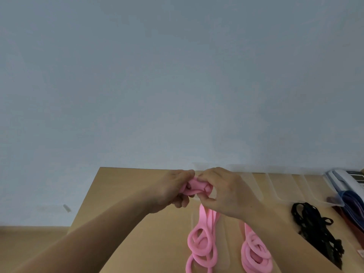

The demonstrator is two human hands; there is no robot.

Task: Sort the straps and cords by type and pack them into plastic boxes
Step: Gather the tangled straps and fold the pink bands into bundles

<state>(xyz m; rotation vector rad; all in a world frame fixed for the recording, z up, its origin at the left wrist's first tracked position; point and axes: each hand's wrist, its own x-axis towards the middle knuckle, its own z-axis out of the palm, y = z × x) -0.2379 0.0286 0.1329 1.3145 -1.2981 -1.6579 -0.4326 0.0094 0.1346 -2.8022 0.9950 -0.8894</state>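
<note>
A pink cord (199, 243) hangs in loops from both hands over a wooden table (137, 194). My left hand (173, 191) and my right hand (220, 192) meet above the table's far edge, each gripping the bunched top of the pink cord between them. More pink loops (256, 257) hang below my right wrist. A clear plastic box (208, 253) lies under the loops; its outline is faint. A black lace strap (315, 227) lies on the table to the right.
Clear plastic boxes (275, 184) stand along the table's back edge. At the far right, blue and purple straps (352, 203) sit beside a white device (342, 179). A pale wall fills the upper view. The table's left edge runs diagonally.
</note>
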